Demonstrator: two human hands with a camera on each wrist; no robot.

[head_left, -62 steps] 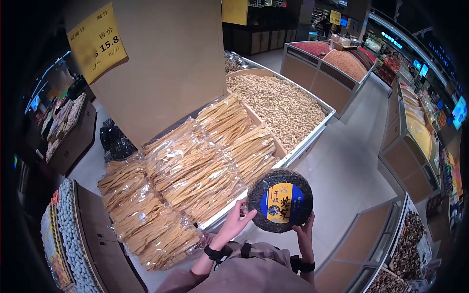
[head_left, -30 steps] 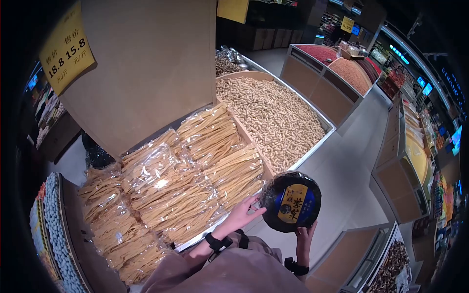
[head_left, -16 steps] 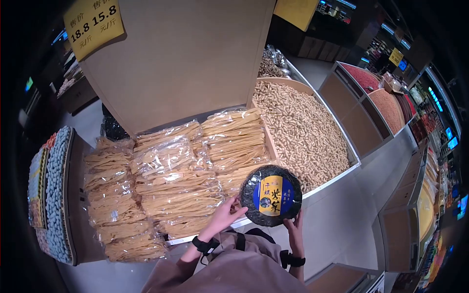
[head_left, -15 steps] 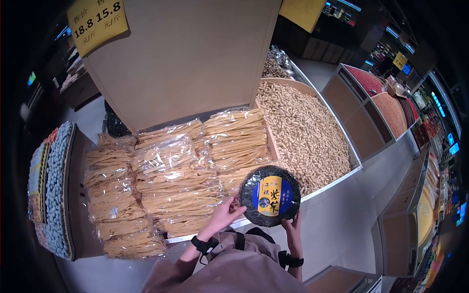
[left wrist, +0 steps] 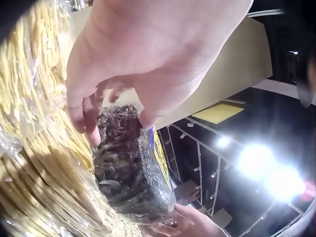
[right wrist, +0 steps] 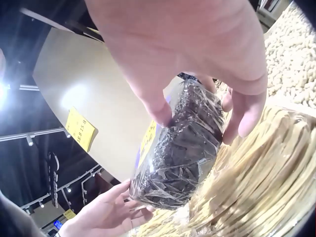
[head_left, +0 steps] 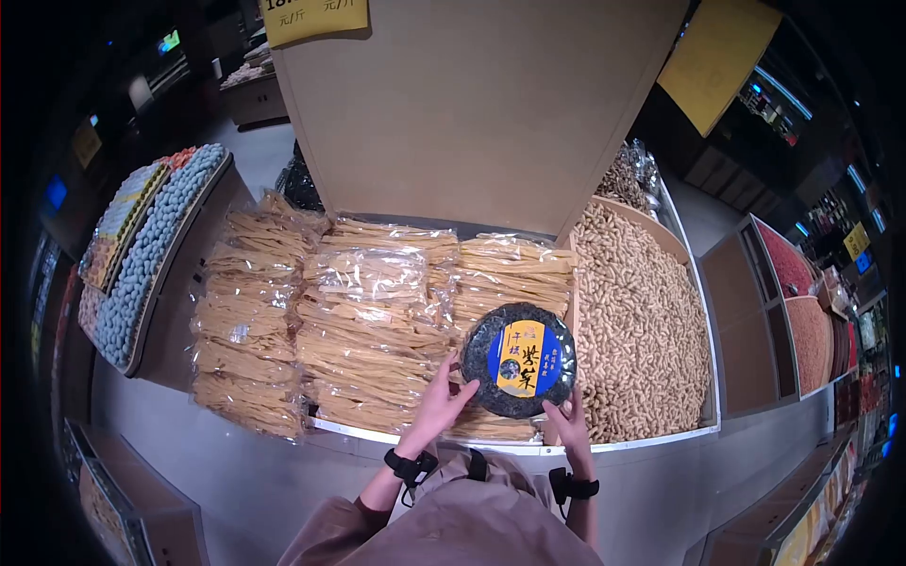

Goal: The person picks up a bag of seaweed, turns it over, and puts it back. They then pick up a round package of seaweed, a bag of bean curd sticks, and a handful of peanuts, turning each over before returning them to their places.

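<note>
Shop counter [head_left: 651,441] bears bagged sticks [head_left: 368,349] (left hand [head_left: 444,400] and right hand [head_left: 570,424] grip a dark disc [head_left: 521,360]).

Our loose brownish-mauve top [head_left: 472,528], a black strap [head_left: 478,464] at the front, our two black wristbands [head_left: 405,466], thin dark cable [head_left: 407,496] by the left

Location type: grocery shop. Indicators, relative to the tan panel [head_left: 481,113]: 1 yellow price sign [head_left: 316,21] marked 元/斤 at its upper left; bagged dried sticks [head_left: 368,354] in front; loose peanuts [head_left: 637,340] at front right; stocked display stand [head_left: 181,307] at left.
</note>
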